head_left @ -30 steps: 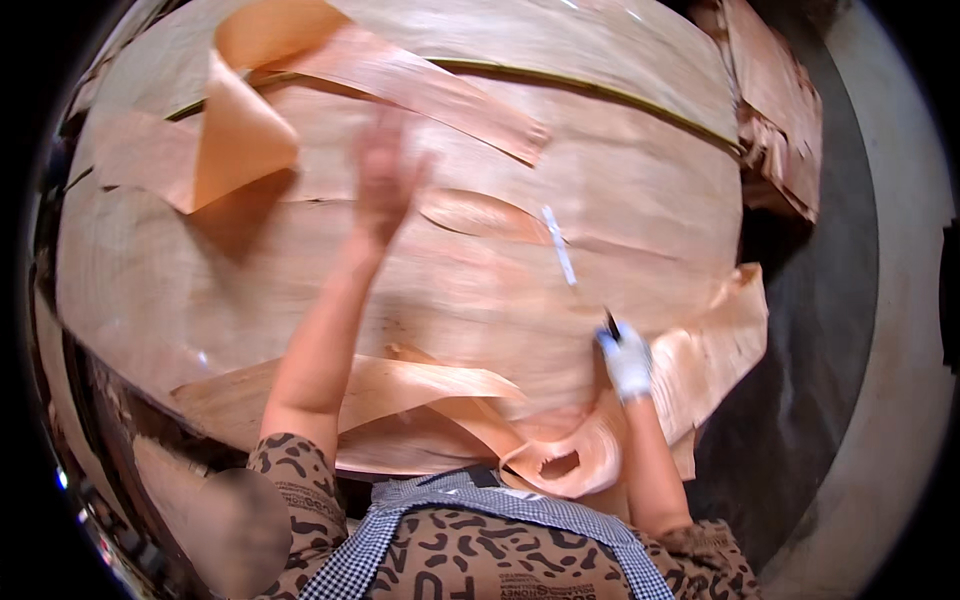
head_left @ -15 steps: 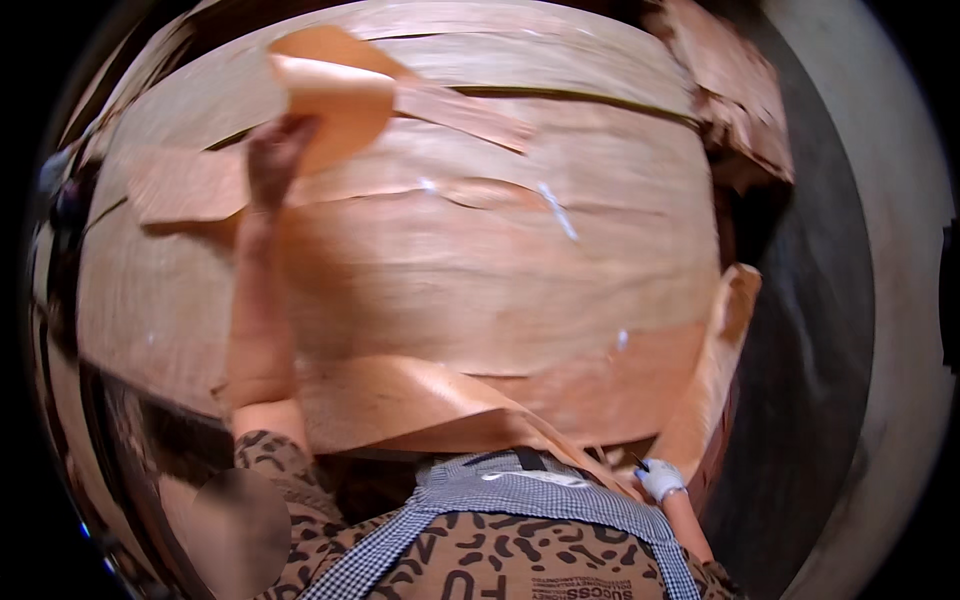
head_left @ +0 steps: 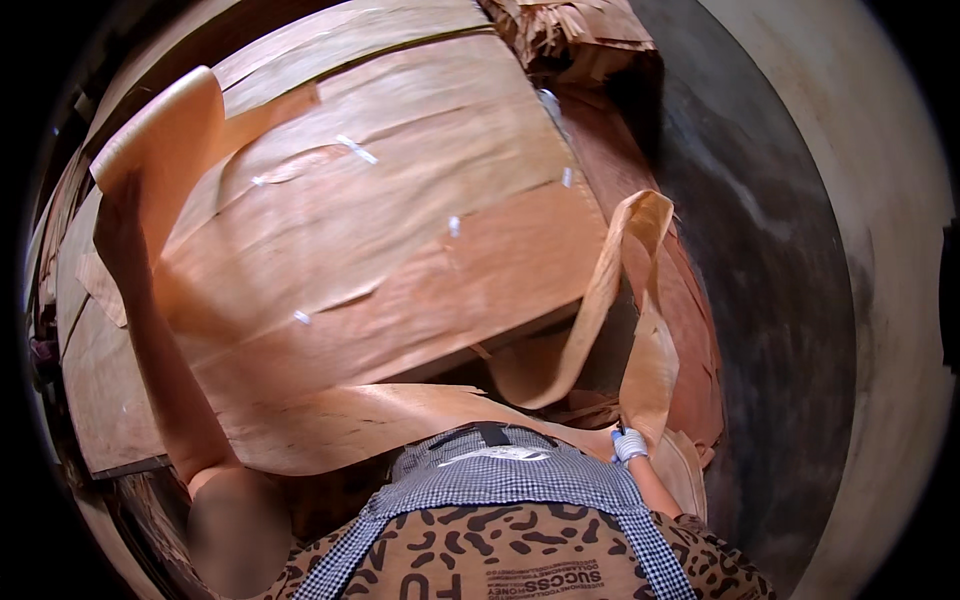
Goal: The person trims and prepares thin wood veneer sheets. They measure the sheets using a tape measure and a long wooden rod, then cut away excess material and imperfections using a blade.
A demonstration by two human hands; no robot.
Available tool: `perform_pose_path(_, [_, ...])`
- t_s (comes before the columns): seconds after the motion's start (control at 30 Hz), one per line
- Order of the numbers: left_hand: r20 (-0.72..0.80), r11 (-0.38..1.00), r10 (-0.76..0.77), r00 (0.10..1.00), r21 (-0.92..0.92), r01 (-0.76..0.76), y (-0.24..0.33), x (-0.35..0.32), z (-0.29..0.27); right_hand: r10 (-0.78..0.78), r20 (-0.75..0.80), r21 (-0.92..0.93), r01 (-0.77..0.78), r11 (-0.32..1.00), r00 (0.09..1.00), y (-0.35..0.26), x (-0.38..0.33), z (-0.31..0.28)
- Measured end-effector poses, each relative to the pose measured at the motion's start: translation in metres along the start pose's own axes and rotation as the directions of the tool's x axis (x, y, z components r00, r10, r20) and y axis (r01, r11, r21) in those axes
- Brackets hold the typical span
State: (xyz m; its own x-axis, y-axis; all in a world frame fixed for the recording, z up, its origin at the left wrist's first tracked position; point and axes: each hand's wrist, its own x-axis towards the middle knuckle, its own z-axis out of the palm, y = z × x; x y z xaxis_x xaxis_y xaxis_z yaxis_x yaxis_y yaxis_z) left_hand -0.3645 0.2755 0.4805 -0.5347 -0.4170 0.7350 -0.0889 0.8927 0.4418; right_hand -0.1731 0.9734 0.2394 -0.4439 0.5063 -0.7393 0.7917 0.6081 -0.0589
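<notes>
My bare left hand [head_left: 122,215] is raised at the far left, closed on a curled sheet of thin orange-brown wood veneer [head_left: 165,125]. Its fingers are partly shaded and blurred. Low on the right, my right hand [head_left: 630,446] wears a white glove with blue at the fingertips. Those fingers are closed, and a small dark tip shows beside them; what it belongs to is hidden. A long veneer strip [head_left: 648,370] rises from this hand, loops over and hangs back down. In front of my apron, another veneer piece [head_left: 370,425] bows along the near side.
A broad stack of veneer sheets [head_left: 400,220] fills the middle, with small white tape pieces [head_left: 357,150] on top. Ragged veneer bundles [head_left: 585,40] lie at the far right. Reddish veneer [head_left: 695,340] runs along the right, beside a dark floor [head_left: 775,330].
My left hand has swung left and nearer with the curled veneer. The strip by my right hand now stands in a taller loop. The view has turned, so the stack appears slanted.
</notes>
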Motion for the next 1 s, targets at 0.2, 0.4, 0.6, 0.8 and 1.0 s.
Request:
perform_pose_path(0.2, [-0.053, 0.942, 0.329, 0.943, -0.052, -0.332, 0.165, -0.056, 0.071, -0.575, -0.069, -0.378, 0.512, 0.771, 0.815, 0.029, 0.067, -0.049])
perform_pose_path(0.4, [0.224, 0.749, 0.326, 0.918, -0.654, -0.106, 0.42, -0.18, 0.11, -0.895, -0.437, -0.136, 0.976, 0.169, 0.094, -0.026, 0.0, -0.164])
perform_pose_path(0.6, [0.513, 0.385, 0.689, 0.512, -0.857, 0.341, 0.554, -0.258, 0.08, -0.874, -0.413, 0.805, 0.553, -0.216, 0.258, -0.033, -0.019, -0.245])
perform_pose_path(0.8, [0.47, 0.461, 0.525, 0.71, -0.858, 0.228, 0.521, -0.266, 0.081, -0.652, -0.531, 0.764, 0.639, -0.09, 0.542, -0.036, 0.001, -0.33])
perform_pose_path(1.0, [0.659, 0.736, 0.128, 0.741, -0.564, 0.374, 0.393, -0.32, 0.085, -0.205, -0.608, 0.792, 0.566, -0.229, 0.767, 0.156, 0.153, -0.558])
